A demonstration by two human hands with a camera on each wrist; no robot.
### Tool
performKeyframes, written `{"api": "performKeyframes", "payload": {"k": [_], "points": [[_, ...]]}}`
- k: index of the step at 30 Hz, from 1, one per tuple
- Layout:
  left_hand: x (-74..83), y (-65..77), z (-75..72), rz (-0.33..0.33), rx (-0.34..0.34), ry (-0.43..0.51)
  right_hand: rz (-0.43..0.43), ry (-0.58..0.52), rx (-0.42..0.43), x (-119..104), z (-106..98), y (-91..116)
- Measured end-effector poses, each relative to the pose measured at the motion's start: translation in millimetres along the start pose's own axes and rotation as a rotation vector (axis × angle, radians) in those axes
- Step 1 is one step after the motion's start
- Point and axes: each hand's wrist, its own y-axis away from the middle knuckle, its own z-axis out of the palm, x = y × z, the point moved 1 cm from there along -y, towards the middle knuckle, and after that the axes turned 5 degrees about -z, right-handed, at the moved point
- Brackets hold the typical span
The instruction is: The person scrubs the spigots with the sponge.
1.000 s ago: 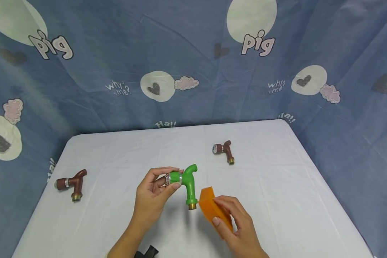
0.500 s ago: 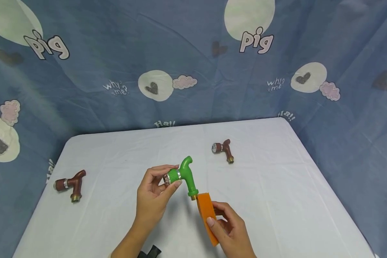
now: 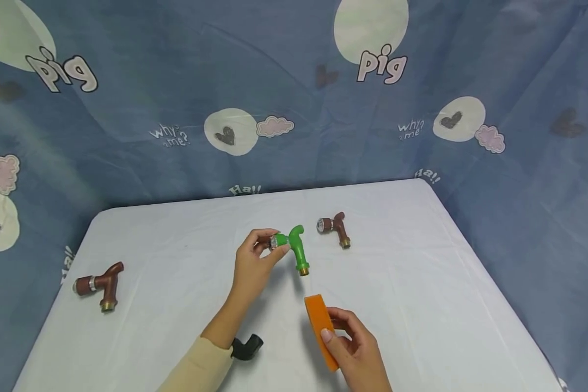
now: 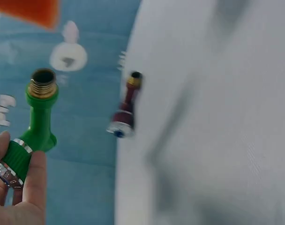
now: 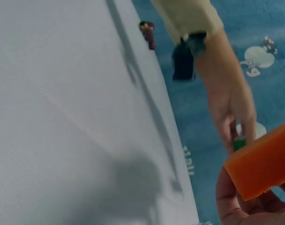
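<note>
My left hand (image 3: 255, 267) pinches a green faucet (image 3: 300, 255) by its ribbed handle, between thumb and fingers. The faucet is held above the white table, its threaded brass end pointing down toward me. In the left wrist view the open mouth of this brass thread (image 4: 42, 86) shows clearly. An orange sponge (image 3: 319, 331), a rectangular block, is in my right hand (image 3: 356, 345), thumb on the near face and fingers behind. Its upper end lies below the faucet's brass end, with a gap between them. In the right wrist view the sponge (image 5: 259, 161) partly covers the left hand.
Two brown faucets lie on the white table (image 3: 446, 305): one brown faucet (image 3: 109, 283) at the left, another brown faucet (image 3: 340, 227) toward the back, close to the green one. A blue printed cloth (image 3: 274, 163) hangs behind. A black wrist camera (image 3: 247, 347) is on the left wrist.
The left hand has carried the green faucet away from the sponge, toward the back of the table. The sponge, earlier right at the brass end, has turned more upright and stands apart from it.
</note>
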Motion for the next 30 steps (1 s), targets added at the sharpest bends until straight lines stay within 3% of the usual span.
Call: {"api": "performKeyframes", "payload": {"k": [6, 12, 18, 30], "points": [[-42.3, -34.8, 22.9, 0.005, 0.037, -0.156, 0.015, 0.008, 0.019, 2, -3, 8], [-68.4, -53.4, 23.0, -0.01, 0.144, -0.268, 0.014, 0.007, 0.018, 1, -3, 10], [-75.8, -58.7, 17.8, -0.01, 0.171, -0.354, 0.001, -0.003, 0.031, 0, -2, 9], [-68.6, -70.5, 15.2, -0.08, 0.106, -0.536, -0.01, -0.002, 0.02, -7, -2, 4]]}}
